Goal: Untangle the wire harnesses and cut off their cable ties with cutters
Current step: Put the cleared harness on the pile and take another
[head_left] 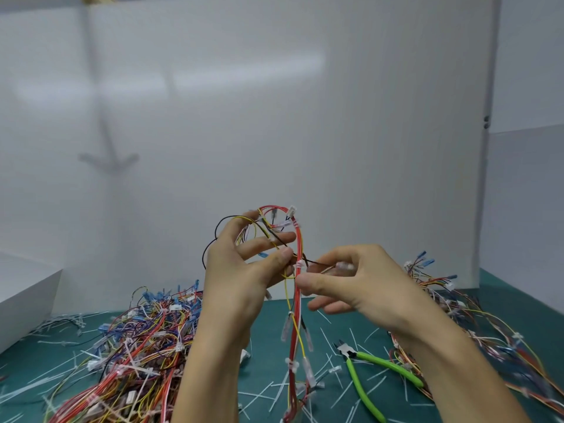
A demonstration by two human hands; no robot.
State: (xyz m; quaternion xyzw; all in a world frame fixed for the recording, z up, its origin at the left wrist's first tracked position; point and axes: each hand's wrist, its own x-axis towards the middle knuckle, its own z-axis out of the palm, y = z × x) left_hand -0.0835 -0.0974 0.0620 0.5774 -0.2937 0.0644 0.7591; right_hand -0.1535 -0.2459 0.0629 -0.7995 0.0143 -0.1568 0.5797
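Here the left hand (241,270) pinches the wire harness (298,245), the right hand (357,279) pinches its black wire (317,263); cutters (366,357) lie nearby.

White panels (274,117), perhaps corrugated; teal mat (271,326).

Right hand (366,282) fingers (335,258) motion-blurred (pinch unclear), harness (297,303) cropped at bottom edge, right wire pile (518,358) partly behind forearm (457,367)

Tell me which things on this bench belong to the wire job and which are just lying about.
Job in hand:
- wire harness, pinched by left hand and right hand
- green-handled cutters, lying on the mat
- left wire pile and right wire pile

Lying about:
- cut-off cable ties, scattered over the mat
- white box, far left
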